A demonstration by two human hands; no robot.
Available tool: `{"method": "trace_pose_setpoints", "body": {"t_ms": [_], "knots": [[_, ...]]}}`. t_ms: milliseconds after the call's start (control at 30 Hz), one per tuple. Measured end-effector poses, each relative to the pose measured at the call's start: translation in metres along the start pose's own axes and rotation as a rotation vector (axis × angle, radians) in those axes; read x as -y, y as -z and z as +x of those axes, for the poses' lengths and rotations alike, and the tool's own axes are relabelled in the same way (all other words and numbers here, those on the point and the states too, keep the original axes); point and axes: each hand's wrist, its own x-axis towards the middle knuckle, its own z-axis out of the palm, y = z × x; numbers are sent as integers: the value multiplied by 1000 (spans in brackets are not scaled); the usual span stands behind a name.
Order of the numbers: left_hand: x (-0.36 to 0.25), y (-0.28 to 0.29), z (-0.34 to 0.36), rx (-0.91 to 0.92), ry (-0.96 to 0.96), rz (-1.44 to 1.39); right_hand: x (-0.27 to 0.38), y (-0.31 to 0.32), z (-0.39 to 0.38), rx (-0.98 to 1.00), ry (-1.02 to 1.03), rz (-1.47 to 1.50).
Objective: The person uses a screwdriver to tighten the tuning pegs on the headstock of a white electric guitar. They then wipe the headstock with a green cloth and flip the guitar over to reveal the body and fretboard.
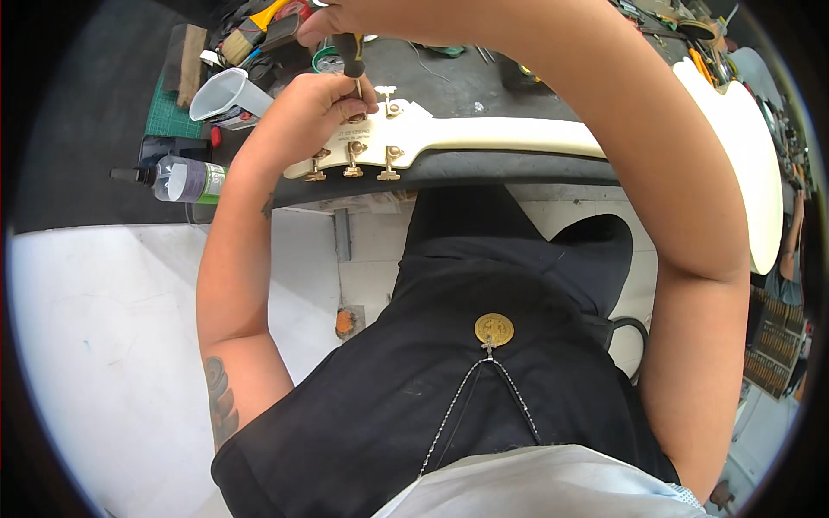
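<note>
Cream guitar (518,135) lies long axis left-right, headstock (371,142) pointing left, far edge under left hand (321,104) pinching driver (352,59) shaft, right hand (335,17) gripping its handle.

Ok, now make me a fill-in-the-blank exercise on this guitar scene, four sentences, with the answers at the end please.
1. The right grip holds the screwdriver by its ____.
2. Of the two grips, the one nearer the screwdriver's tip is the ____ one.
3. Along the near edge of the cream headstock, exactly ____ tuning pegs show.
4. The cutting mat beside the pale plastic tub is ____ in colour.

Missing words: handle; left; three; green.
</note>
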Motion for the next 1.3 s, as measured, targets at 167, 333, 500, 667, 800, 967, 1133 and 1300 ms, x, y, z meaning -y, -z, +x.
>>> {"method": "trace_pose_setpoints", "body": {"t_ms": [167,333,500,667,800,967,1133,1300], "knots": [[3,2,6,13,-74,53,2,-35,-21,-475,105,172],[-3,4,4,25,-50,62,-3,-20,8,23,6,-89],[-5,5,2,25,-75,84,4,-29,4,-209,-55,-17],[0,3,3,13,-74,28,-10,-33,7,-154,126,-57],[-2,6,1,30,-46,20,4,-22,12,73,-72,-176],[-5,7,-1,24,-46,43,15,-36,-14,-362,125,108],[4,4,0,18,-56,28,12,-14,12,156,-64,-137],[-4,9,0,31,-39,30,-9,-41,0,-324,225,106]]}}
